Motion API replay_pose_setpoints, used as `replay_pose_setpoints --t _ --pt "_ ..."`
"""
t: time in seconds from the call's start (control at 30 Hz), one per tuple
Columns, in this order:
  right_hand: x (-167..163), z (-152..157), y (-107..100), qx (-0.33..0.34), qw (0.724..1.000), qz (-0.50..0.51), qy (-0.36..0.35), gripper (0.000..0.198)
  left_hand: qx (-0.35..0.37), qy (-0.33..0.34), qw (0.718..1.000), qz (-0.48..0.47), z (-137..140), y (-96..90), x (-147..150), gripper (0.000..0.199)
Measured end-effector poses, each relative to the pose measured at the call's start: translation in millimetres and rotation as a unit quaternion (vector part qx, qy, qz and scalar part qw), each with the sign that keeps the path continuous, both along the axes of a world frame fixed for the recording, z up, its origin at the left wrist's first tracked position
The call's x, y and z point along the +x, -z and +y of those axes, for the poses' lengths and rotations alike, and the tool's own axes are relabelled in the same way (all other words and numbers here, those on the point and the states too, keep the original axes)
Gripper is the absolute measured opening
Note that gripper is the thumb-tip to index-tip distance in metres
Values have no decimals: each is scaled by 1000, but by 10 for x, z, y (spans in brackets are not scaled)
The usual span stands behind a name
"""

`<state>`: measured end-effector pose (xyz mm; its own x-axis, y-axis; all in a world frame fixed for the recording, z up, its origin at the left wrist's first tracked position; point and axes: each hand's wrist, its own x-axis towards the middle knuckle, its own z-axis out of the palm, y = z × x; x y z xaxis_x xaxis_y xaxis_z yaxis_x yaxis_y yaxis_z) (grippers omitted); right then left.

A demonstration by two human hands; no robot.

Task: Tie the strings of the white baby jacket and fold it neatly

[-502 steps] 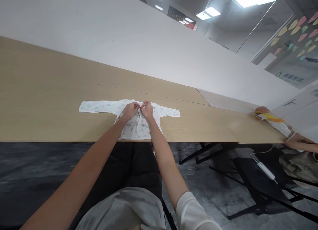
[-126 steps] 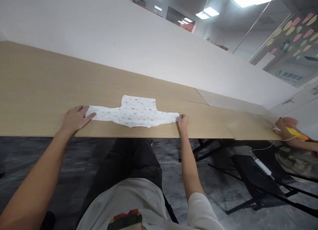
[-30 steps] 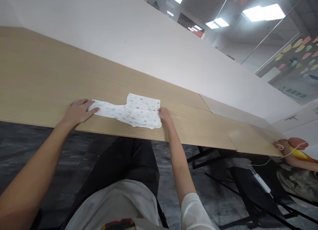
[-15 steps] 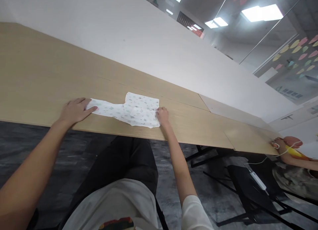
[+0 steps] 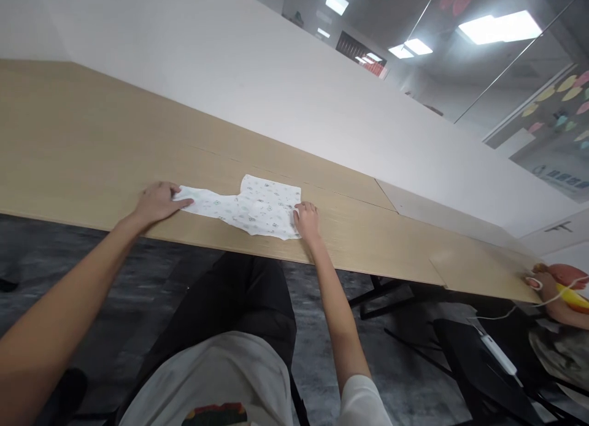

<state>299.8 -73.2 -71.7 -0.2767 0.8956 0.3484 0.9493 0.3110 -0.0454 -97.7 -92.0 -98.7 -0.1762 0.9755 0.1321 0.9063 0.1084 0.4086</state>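
I'm resting my left hand (image 5: 160,202), thumb and fingers apart, on the left sleeve (image 5: 205,203) and curling my right hand (image 5: 307,220) at the garment's (image 5: 269,205) right edge, its pinch impossible to tell. The right side is looking folded in, the left sleeve remaining outstretched. The white, lightly patterned garment is lying flat on the worktop (image 5: 368,236).

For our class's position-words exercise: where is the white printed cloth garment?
In the head view, the garment lies just left of centre on the pale brown table, between the left hand and right hand.

Pale short-sleeved T-shirt (image 5: 221,371) with red-and-green print (image 5: 217,415), black trousers (image 5: 248,306)
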Motion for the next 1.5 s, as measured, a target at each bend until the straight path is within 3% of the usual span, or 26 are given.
replay_pose_setpoints --t 0.1,0.23,0.33,0.4,0.5,0.57,0.63,0.7,0.8,0.93,1.03,1.3,1.5 --pt "-143 -47 -110 -10 999 37 -23 28 48 -19 995 -88 33 -161 156 55" --pt "-374 -66 -171 -30 992 104 -69 25 158 13 975 -158 191 -411 449 46" --pt "-587 -10 -148 -91 963 233 -97 25 197 47 956 -213 299 -554 800 41" --pt "-735 59 -120 -174 910 364 -99 32 204 99 938 -263 300 -588 1108 40" --pt "-893 166 -72 -298 788 534 -74 47 177 260 899 -306 207 -527 1505 43" --pt "-923 212 -36 -349 717 601 -56 50 160 333 877 -309 156 -431 1583 47" --pt "-898 229 2 -372 673 638 -49 38 172 317 886 -291 173 -314 1477 51" --pt "-846 230 29 -378 658 649 -50 32 179 264 909 -267 263 -189 1259 58" --pt "-769 239 37 -386 671 632 -37 53 129 224 935 -241 448 -16 972 65" --pt "-714 295 22 -377 703 602 -14 61 70 244 938 -234 599 131 913 68" --pt "-675 346 44 -357 726 588 -6 59 61 247 939 -231 627 187 969 68" --pt "-506 469 243 -248 818 519 20 41 96 234 949 -188 629 265 975 58" --pt "-450 475 392 -179 850 492 48 34 99 230 955 -160 625 267 987 56"
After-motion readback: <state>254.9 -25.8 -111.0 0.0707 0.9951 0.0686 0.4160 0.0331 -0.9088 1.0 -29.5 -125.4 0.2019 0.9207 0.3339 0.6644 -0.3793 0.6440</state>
